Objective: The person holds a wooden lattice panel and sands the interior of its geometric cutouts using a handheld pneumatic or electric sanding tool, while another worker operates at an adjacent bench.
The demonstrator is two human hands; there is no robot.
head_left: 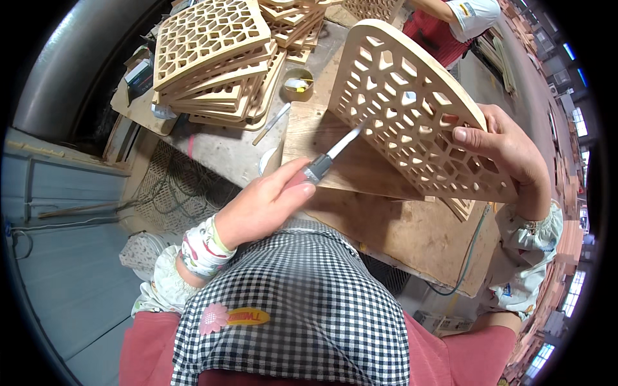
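Observation:
My left hand (264, 201) is wrapped round the handle of a utility knife (320, 166). Its pale blade points up and right, and the tip reaches the face of a light wooden lattice panel (412, 119); whether it touches the wood I cannot tell. My right hand (508, 145) grips that panel by its right edge, thumb on the near face and the fingers mostly hidden behind it. The panel is cut through with many small angular holes. It stands tilted, its lower edge over a flat brown board (306, 132) on the workbench.
A tall stack of similar lattice panels (212, 83) stands at the far left of the bench. Beside it are a round container (298, 85) and a thin stick-like tool (271, 123). A green hose (473, 248) hangs at the right. Another person (444, 29) is across the bench.

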